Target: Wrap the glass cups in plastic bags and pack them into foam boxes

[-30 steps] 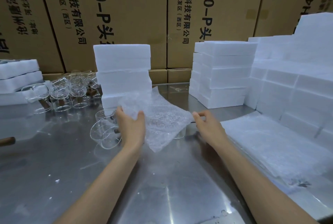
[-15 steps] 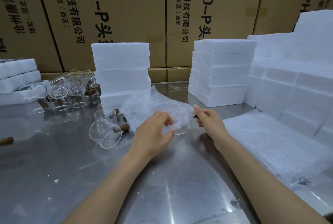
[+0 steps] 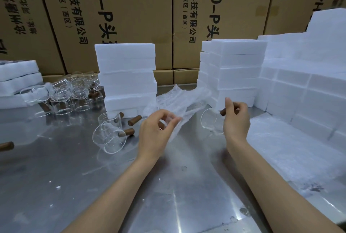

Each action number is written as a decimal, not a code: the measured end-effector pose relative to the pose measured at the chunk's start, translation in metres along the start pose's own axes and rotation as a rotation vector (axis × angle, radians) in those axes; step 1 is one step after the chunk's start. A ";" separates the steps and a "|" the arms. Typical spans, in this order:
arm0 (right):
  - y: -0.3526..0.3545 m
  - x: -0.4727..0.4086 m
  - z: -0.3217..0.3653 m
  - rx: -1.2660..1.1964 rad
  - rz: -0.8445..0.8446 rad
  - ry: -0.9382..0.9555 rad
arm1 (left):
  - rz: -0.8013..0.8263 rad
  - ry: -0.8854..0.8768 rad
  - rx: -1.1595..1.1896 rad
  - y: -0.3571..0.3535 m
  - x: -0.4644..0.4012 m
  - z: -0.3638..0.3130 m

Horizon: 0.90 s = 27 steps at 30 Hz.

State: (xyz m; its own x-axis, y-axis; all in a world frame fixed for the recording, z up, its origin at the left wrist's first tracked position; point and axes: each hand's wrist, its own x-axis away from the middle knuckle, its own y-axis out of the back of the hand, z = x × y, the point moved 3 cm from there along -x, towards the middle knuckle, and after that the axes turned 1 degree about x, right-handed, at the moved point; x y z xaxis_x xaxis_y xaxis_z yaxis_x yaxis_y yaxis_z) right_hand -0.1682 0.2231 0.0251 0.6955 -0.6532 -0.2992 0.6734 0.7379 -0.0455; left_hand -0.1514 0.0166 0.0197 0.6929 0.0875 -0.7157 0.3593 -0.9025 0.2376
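Observation:
My left hand (image 3: 156, 131) pinches the near edge of a clear bubble-wrap bag (image 3: 177, 101) that hangs over the table's middle. My right hand (image 3: 236, 120) holds a glass cup (image 3: 210, 122) by its brown wooden handle, mouth turned toward the bag and a little to its right. Two more glass cups (image 3: 110, 133) with wooden handles lie on their sides to the left of my left hand. Behind them stands a stack of white foam boxes (image 3: 127, 77).
A steel table (image 3: 93, 186) carries everything. A cluster of glass cups (image 3: 63, 94) sits at the far left beside low foam boxes (image 3: 16, 77). More foam stacks (image 3: 234, 71) rise at the right, with a pile of bubble bags (image 3: 292, 154) before them. Cardboard cartons (image 3: 121, 11) wall the back.
My left hand slid from the bag's left side to its near edge and pinched it. My right hand let go of the bag's corner and lifted a glass cup by its handle.

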 end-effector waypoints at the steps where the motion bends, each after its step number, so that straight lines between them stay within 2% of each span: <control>1: 0.002 0.000 0.002 -0.022 -0.030 0.013 | -0.004 0.013 0.003 0.001 0.000 0.000; 5: 0.013 -0.004 0.007 -0.139 -0.156 -0.042 | 0.093 0.049 -0.163 0.001 0.001 0.009; 8: 0.015 -0.007 0.006 -0.243 -0.162 -0.130 | 0.188 0.062 -0.314 -0.002 0.003 0.017; 13: 0.010 -0.002 0.009 -0.396 -0.059 -0.213 | 0.274 0.111 -0.202 -0.010 0.006 0.020; 18: 0.010 0.001 0.008 -0.856 0.087 -0.516 | 0.282 0.249 -0.191 -0.013 0.005 0.023; 21: 0.008 0.003 0.013 -1.027 0.244 -0.583 | 0.342 0.261 -0.222 -0.015 0.007 0.024; 24: 0.001 0.009 0.019 -0.925 0.374 -0.516 | 0.419 0.290 -0.269 -0.019 0.010 0.024; 27: -0.006 0.015 0.023 -0.441 0.414 -0.257 | 0.384 0.314 -0.232 -0.019 0.008 0.023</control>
State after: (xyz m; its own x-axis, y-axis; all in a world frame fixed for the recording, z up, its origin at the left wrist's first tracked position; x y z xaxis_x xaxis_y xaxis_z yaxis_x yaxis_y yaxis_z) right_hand -0.1559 0.2053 0.0426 0.9495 -0.2800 -0.1415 0.2095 0.9016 -0.3785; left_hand -0.1674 0.0251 -0.0057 0.9421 -0.0762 -0.3265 0.1475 -0.7804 0.6076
